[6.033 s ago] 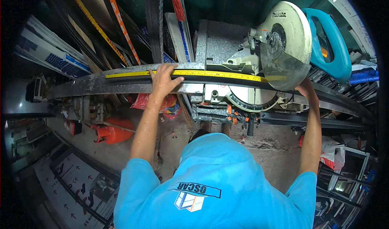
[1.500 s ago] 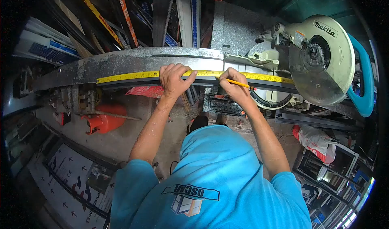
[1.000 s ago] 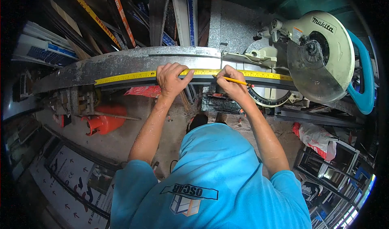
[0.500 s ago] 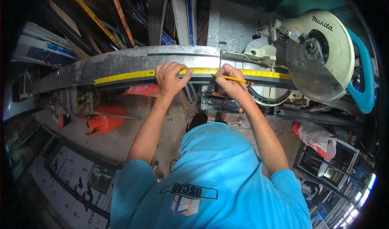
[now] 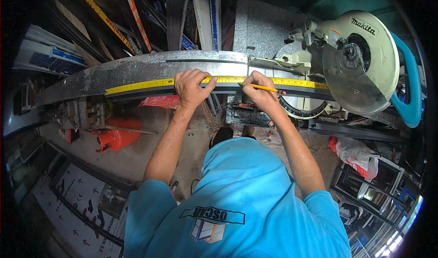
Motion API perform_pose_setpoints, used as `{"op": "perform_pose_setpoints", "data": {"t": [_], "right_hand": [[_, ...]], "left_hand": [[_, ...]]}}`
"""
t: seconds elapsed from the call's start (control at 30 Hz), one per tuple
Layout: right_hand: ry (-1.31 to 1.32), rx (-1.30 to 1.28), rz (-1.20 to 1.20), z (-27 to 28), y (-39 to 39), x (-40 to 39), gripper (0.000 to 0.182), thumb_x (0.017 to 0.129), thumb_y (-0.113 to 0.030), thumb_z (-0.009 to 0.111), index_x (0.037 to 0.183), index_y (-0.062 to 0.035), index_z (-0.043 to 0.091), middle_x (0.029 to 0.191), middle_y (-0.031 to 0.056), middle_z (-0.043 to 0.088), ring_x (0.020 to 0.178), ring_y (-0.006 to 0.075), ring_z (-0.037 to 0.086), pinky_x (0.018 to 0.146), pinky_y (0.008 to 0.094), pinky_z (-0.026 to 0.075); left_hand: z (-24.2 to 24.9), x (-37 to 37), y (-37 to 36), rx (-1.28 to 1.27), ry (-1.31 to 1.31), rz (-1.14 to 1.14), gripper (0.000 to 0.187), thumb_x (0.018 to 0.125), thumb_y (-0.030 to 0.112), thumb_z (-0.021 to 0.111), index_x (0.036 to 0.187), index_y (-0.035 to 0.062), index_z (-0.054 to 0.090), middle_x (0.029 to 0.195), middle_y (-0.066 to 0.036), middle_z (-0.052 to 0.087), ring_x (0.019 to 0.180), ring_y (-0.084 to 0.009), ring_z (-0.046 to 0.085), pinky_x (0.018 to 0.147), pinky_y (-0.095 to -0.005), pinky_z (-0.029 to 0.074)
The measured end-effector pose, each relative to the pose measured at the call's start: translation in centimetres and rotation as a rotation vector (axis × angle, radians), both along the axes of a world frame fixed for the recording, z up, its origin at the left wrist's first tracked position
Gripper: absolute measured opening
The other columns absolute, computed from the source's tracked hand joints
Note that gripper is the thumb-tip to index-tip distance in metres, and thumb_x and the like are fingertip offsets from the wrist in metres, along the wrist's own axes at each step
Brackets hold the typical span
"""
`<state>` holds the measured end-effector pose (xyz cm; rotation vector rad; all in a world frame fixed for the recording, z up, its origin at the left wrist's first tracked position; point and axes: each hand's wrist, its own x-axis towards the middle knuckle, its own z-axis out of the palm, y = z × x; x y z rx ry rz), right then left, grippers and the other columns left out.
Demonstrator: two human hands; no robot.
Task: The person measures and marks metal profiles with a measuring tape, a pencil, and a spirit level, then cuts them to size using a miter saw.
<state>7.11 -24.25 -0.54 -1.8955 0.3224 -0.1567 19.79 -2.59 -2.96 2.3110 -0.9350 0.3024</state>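
Left hand [image 5: 190,90], partly open, thumb spread, rests across yellow tape measure [image 5: 141,84] along dark bar [image 5: 148,92]. Right hand [image 5: 261,93], closed, grips pencil [image 5: 267,88], tip at tape's lower edge.

A red gas cylinder [image 5: 122,136] lies on its side.

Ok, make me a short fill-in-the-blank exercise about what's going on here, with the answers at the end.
1. The pencil is in the person's ____ hand.
2. The left hand rests on the yellow ____.
3. The brand name printed on the saw is ____.

Missing words: right; tape measure; Makita.
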Motion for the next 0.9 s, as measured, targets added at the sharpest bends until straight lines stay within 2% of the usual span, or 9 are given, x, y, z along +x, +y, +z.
{"op": "perform_pose_setpoints", "data": {"t": [0.37, 0.43, 0.53, 0.6, 0.67, 0.73, 0.8, 0.87, 0.9], "right_hand": [[0.006, 0.006, 0.039, 0.1, -0.3, -0.1, 0.014, 0.086, -0.011, 0.066, 0.083, 0.0012, 0.062, 0.068, 0.0061, 0.064, 0.062, 0.0093, 0.055, 0.058, 0.0289, 0.047], [0.113, 0.143, 0.047, 1.3, -0.4, -0.5, 0.012, 0.088, -0.011, 0.065, 0.084, 0.0002, 0.062, 0.075, 0.0039, 0.065, 0.064, 0.0095, 0.055, 0.06, 0.0282, 0.048], [0.064, 0.242, 0.035, 1.5, -0.5, -2.0, 0.01, 0.089, -0.01, 0.065, 0.087, -0.0008, 0.062, 0.081, 0.0025, 0.066, 0.067, 0.0095, 0.056, 0.062, 0.0279, 0.049], [0.171, 0.217, 0.118, 4.1, -0.9, -4.3, 0.014, 0.094, -0.012, 0.065, 0.098, 0.0009, 0.066, 0.087, 0.0067, 0.07, 0.084, 0.0127, 0.066, 0.072, 0.0292, 0.054], [0.196, -0.062, 0.305, 5.7, -2.5, -7.0, 0.024, 0.099, -0.018, 0.065, 0.112, 0.0024, 0.069, 0.094, 0.0109, 0.073, 0.092, 0.0175, 0.07, 0.077, 0.0305, 0.055], [0.198, -0.072, 0.436, 6.4, -5.8, -10.9, 0.034, 0.104, -0.026, 0.062, 0.122, 0.0027, 0.068, 0.1, 0.0147, 0.075, 0.094, 0.0206, 0.072, 0.078, 0.0324, 0.057], [0.454, 0.122, 0.199, 9.5, -8.5, -15.0, 0.036, 0.108, -0.029, 0.056, 0.112, 0.0049, 0.069, 0.093, 0.0135, 0.074, 0.079, 0.0195, 0.072, 0.072, 0.0336, 0.057], [0.524, 0.005, -0.099, 8.9, -13.6, -20.0, 0.03, 0.106, -0.023, 0.056, 0.102, 0.004, 0.067, 0.087, 0.0098, 0.073, 0.072, 0.0179, 0.07, 0.067, 0.0325, 0.056], [0.444, -0.112, -0.194, 8.0, -17.1, -22.3, 0.028, 0.105, -0.023, 0.058, 0.1, 0.0033, 0.066, 0.084, 0.0083, 0.072, 0.069, 0.0168, 0.069, 0.066, 0.0317, 0.055]], "left_hand": [[-0.1, 0.0, 0.1, -0.012, -0.012, -0.004, 0.018, 0.078, 0.031, 0.084, 0.08, 0.0148, 0.075, 0.079, 0.002, 0.069, 0.079, -0.0197, 0.063, 0.078, -0.0361, 0.039], [-0.2, 0.1, 0.0, -0.035, -0.035, -0.009, 0.018, 0.078, 0.032, 0.084, 0.078, 0.0157, 0.075, 0.077, 0.003, 0.068, 0.077, -0.0197, 0.062, 0.077, -0.036, 0.038], [0.0, 0.1, 0.0, -0.038, -0.038, -0.016, 0.018, 0.078, 0.031, 0.084, 0.078, 0.0155, 0.075, 0.077, 0.002, 0.069, 0.077, -0.0198, 0.062, 0.077, -0.0361, 0.039], [0.1, -0.1, 0.1, -0.022, -0.019, -0.028, 0.018, 0.078, 0.03, 0.084, 0.081, 0.0145, 0.075, 0.079, 0.002, 0.069, 0.08, -0.0199, 0.064, 0.078, -0.0363, 0.039], [0.0, 0.0, 0.1, -0.023, -0.024, -0.022, 0.018, 0.079, 0.03, 0.084, 0.081, 0.0144, 0.075, 0.079, 0.001, 0.069, 0.081, -0.0205, 0.064, 0.078, -0.0368, 0.04], [-0.1, 0.1, 0.2, -0.023, -0.047, -0.023, 0.019, 0.079, 0.03, 0.083, 0.082, 0.0135, 0.075, 0.082, -0.001, 0.071, 0.083, -0.0232, 0.066, 0.08, -0.038, 0.042], [-0.4, 0.2, 0.2, -0.025, -0.05, -0.033, 0.019, 0.08, 0.03, 0.083, 0.083, 0.0124, 0.075, 0.085, -0.003, 0.073, 0.085, -0.0256, 0.067, 0.081, -0.0398, 0.045], [-0.5, 0.3, 0.2, -0.019, -0.087, -0.043, 0.019, 0.079, 0.03, 0.084, 0.084, 0.0145, 0.075, 0.084, -0.001, 0.072, 0.082, -0.0242, 0.066, 0.079, -0.0404, 0.044], [-0.7, 0.4, 0.2, -0.013, -0.087, -0.047, 0.019, 0.079, 0.03, 0.084, 0.085, 0.0145, 0.075, 0.084, -0.001, 0.071, 0.082, -0.0243, 0.066, 0.08, -0.0406, 0.044]]}}
